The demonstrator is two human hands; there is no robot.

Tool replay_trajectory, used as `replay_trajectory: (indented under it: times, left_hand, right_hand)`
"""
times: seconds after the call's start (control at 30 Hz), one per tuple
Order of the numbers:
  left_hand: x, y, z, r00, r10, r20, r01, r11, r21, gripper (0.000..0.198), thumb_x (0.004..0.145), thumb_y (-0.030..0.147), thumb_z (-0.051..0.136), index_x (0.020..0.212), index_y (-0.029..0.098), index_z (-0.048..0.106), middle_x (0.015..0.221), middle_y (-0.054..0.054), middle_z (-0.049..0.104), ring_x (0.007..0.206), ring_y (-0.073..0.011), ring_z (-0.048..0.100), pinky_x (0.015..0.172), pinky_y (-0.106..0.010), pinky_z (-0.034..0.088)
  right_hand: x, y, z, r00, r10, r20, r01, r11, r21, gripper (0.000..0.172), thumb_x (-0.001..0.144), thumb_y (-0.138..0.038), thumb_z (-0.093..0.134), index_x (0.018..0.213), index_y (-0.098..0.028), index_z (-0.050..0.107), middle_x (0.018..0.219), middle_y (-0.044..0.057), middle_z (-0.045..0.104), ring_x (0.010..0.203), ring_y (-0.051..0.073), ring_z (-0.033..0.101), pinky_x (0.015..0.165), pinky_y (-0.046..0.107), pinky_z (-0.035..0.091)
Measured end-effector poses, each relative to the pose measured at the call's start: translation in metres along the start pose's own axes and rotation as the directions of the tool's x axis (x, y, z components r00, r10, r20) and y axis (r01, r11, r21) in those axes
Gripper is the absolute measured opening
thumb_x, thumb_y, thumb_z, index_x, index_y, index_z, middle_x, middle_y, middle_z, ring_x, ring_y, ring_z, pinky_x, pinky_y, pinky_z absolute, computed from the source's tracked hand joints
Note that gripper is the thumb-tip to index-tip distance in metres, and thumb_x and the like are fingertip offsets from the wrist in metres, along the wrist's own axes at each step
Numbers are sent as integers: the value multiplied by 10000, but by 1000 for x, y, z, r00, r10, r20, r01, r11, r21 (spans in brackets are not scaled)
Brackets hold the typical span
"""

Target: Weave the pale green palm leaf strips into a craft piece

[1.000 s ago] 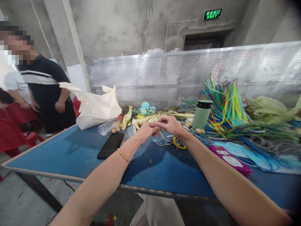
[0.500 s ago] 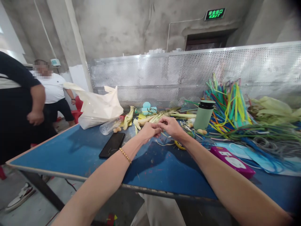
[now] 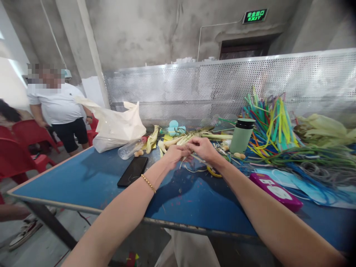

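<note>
My left hand and my right hand meet above the blue table, fingertips pinched together. A thin pale plant strip hangs below the left fingers; the part between the fingertips is too small to make out. Just behind my hands lies a heap of pale green stalks and husk strips. A yellow ring, perhaps a roll of tape, sits under my right wrist, partly covered by it. A loose curled strand rests on the table below my fingers.
Left of my hands are a black phone, a clear bottle and a white bag. On the right stand a green jar, colourful strips and a magenta box. A person stands beyond the table's left end.
Pale strip ends now show below my fingers, which have shifted slightly. A person in dark clothes at the left has moved out of view, uncovering red chairs.
</note>
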State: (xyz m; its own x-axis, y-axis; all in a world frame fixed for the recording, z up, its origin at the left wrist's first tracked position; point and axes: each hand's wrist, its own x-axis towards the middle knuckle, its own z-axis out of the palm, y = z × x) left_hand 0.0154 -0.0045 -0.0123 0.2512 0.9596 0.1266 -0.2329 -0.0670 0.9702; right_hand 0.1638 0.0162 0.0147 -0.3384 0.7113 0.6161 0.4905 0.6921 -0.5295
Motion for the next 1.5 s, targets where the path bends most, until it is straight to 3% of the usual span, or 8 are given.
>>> replay_trajectory:
  times: [0.23, 0.33, 0.4, 0.5, 0.6, 0.77, 1.13, 1.5]
  left_hand:
    - [8, 12, -7, 979, 16, -202, -79, 947, -311, 40, 741, 72, 673, 721, 102, 657, 742, -87, 710, 710, -164, 688, 780, -307, 527]
    - [9, 13, -8, 963, 23, -268, -108, 945, -309, 45, 728, 115, 706, 754, 125, 671, 814, -83, 725, 822, -183, 693, 814, -308, 509]
    - [8, 13, -9, 953, 5, -302, -98, 951, -294, 77, 727, 164, 718, 789, 137, 683, 876, -88, 737, 912, -206, 686, 803, -303, 494]
    - [4, 16, -8, 944, -14, -330, -91, 949, -302, 83, 755, 189, 682, 822, 140, 690, 945, -94, 742, 947, -199, 674, 752, -280, 468]
    - [1, 20, -8, 942, -12, -335, -99, 945, -313, 72, 750, 176, 666, 806, 138, 689, 909, -92, 744, 878, -175, 670, 676, -255, 439]
    - [4, 16, -10, 960, 34, -277, -111, 958, -266, 152, 677, 212, 716, 801, 125, 712, 831, -93, 735, 718, -149, 628, 584, -243, 381]
    - [4, 7, 0, 930, 269, -251, -295, 953, -72, 227, 564, 277, 812, 695, 126, 705, 694, -55, 687, 646, -138, 585, 642, -268, 436]
    - [9, 7, -3, 956, 240, -168, -262, 957, -123, 92, 515, 123, 717, 597, 119, 676, 606, -24, 638, 548, -104, 517, 559, -247, 395]
  right_hand:
    - [0, -5, -11, 879, -182, -441, -15, 913, -409, 217, 893, -321, 524, 839, -189, 688, 962, 108, 671, 971, 254, 551, 898, 402, 379]
    - [-3, -10, -1, 910, -113, -399, -3, 960, -280, 224, 887, -329, 523, 788, -179, 655, 912, 106, 665, 900, 232, 576, 835, 372, 431]
    - [-4, -14, 6, 932, 127, -340, -125, 992, 25, 267, 907, -353, 484, 780, -168, 629, 834, 95, 669, 723, 188, 598, 671, 317, 474]
    - [-5, -20, 14, 852, 508, -126, -365, 749, 552, 339, 958, -401, 383, 865, -152, 594, 784, 86, 687, 476, 134, 561, 437, 264, 437]
    - [-8, -28, 20, 826, 558, 73, -411, 509, 756, 258, 939, -342, 471, 838, -135, 588, 780, 87, 699, 453, 125, 594, 400, 247, 468]
    - [-12, -33, 29, 846, 514, 141, -429, 500, 752, 110, 766, -73, 671, 697, -121, 600, 622, 38, 670, 510, 127, 653, 497, 226, 557]
    - [-12, -15, 26, 852, 439, 286, -470, 401, 786, 175, 685, -168, 783, 813, -115, 676, 703, 48, 709, 459, 120, 612, 398, 228, 518]
    - [-8, -12, 27, 874, 460, 154, -402, 510, 760, 110, 710, -121, 686, 640, -120, 600, 553, 15, 621, 446, 138, 611, 437, 262, 536]
